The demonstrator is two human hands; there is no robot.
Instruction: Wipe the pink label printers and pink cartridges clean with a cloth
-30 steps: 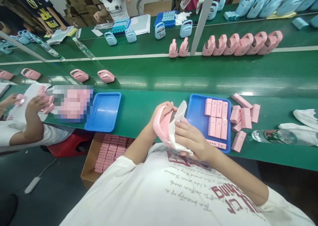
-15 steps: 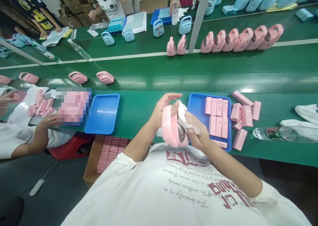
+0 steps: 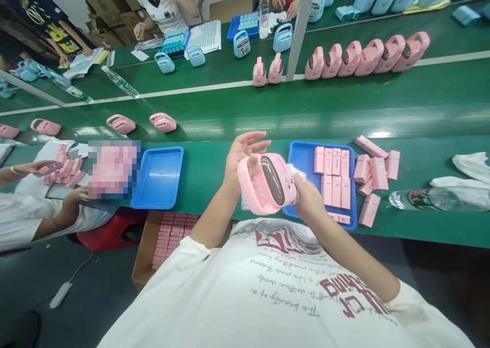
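Observation:
I hold a pink handled device (image 3: 268,183) with a dark oval front above the near edge of the green bench. My left hand (image 3: 242,155) supports its left side, thumb through the handle and fingers partly spread. My right hand (image 3: 308,197) is closed on a white cloth (image 3: 296,170) and presses it against the device's right side. Just to the right lies a blue tray (image 3: 304,159) with several pink rectangular boxes (image 3: 336,177) in rows.
Loose pink boxes (image 3: 373,169) and a water bottle (image 3: 424,199) lie right of the tray. An empty blue tray (image 3: 158,177) sits left, beside a co-worker's hands. Pink devices (image 3: 363,56) stand on the conveyor belt. A carton of pink boxes (image 3: 168,235) sits under the bench.
I have turned the pink device so its dark oval front faces up. The cloth has slid from its front to its right side and is bunched in my right hand.

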